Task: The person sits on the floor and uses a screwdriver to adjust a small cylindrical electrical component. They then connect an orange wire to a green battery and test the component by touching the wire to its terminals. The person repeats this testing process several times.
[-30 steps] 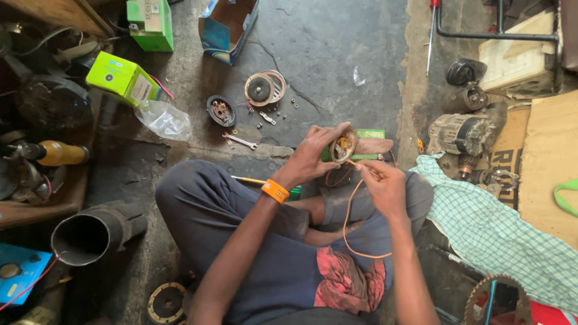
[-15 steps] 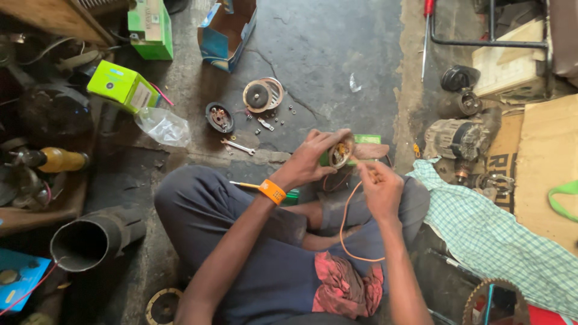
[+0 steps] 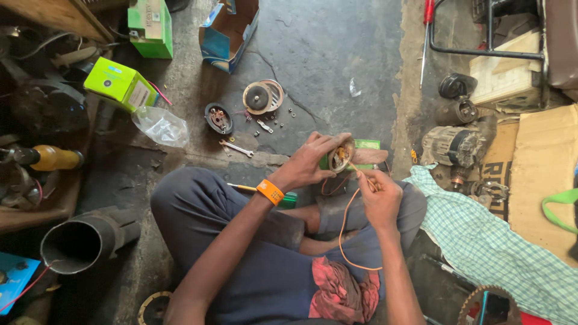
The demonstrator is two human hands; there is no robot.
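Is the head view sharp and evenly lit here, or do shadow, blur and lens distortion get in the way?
Head view: daylight falls evenly on the concrete floor, while the left edge around the dark pipe sinks into shadow; the left hand and right hand on the small round part and orange wire look reasonably sharp; wide-angle bending shows at the edges; no strong glare.

Green boxes, spanner, checked cloth around.

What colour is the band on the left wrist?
Orange: a plain orange wristband just behind the left hand, clearest in the head view.
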